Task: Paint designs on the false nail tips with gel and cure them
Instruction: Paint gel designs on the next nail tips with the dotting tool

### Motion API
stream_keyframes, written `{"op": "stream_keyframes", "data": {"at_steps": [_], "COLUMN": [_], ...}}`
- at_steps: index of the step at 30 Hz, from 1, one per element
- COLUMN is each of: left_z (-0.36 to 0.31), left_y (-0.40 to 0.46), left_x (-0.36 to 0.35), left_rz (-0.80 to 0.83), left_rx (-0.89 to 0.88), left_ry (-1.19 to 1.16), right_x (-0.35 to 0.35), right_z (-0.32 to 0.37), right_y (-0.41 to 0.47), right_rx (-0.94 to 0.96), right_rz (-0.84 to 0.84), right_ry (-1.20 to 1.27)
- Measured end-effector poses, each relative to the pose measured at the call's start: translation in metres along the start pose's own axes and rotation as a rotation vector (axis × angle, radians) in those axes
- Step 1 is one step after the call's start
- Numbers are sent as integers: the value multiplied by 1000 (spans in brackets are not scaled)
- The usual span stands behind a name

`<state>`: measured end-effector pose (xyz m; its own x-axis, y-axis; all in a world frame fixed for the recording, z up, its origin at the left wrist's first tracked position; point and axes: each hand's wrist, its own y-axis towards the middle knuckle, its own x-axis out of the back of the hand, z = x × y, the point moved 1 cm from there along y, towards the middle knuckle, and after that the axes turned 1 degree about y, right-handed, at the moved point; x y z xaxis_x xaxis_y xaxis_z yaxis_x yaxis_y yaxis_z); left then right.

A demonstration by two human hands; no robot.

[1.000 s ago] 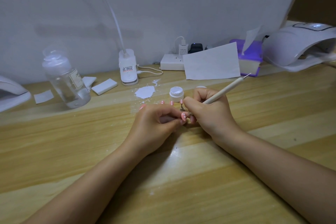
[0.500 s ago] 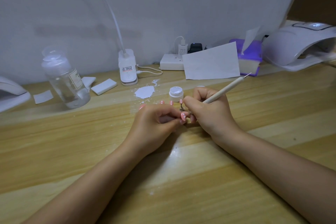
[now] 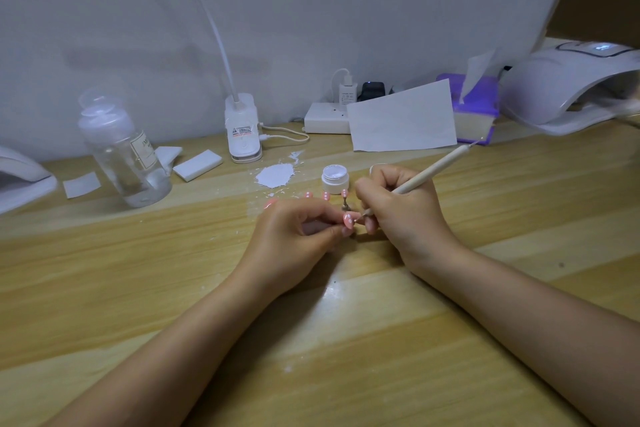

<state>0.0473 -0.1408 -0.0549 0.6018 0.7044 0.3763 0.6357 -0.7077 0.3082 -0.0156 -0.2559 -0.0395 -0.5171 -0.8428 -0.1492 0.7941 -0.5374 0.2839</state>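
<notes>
Table [image 3: 450,340], wooden, fills the lower frame. Curing lamp [image 3: 568,87], white, upper right, well apart from the work; carrying wet gel that far risks a smear. Clear bottle [image 3: 121,156], left of centre. Left hand [image 3: 294,243], centre frame, fingers curled, pinching the pink nail tip [image 3: 348,220]; a slackened pinch would let the tip turn under the tool. Right hand [image 3: 405,215], just beside it, fingers closed round the dotting pen [image 3: 433,170], its point at the tip; excess pressure or a tremor would likely blur the white dots. Gel pot [image 3: 334,178], lid off, just behind the hands; a knuckle could tip it. Further pink tips [image 3: 325,196] stand beside it.
</notes>
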Motion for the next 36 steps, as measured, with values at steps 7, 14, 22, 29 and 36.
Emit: {"op": "stream_keyframes", "data": {"at_steps": [7, 14, 22, 29, 36], "left_z": [-4, -8, -8, -7, -6], "left_y": [0, -2, -1, -1, 0], "left_x": [1, 0, 0, 0, 1], "left_rz": [4, 34, 27, 18, 11], "left_rx": [-39, -68, -71, -64, -61], "left_ry": [41, 44, 63, 68, 90], "right_x": [-1, -2, -1, -1, 0], "right_z": [-1, -2, -3, -4, -3], "right_y": [-2, -1, -1, -1, -2], "right_rx": [-11, -7, 5, 11, 15], "right_rz": [41, 42, 41, 36, 32], "right_ry": [-48, -56, -72, -74, -69]}}
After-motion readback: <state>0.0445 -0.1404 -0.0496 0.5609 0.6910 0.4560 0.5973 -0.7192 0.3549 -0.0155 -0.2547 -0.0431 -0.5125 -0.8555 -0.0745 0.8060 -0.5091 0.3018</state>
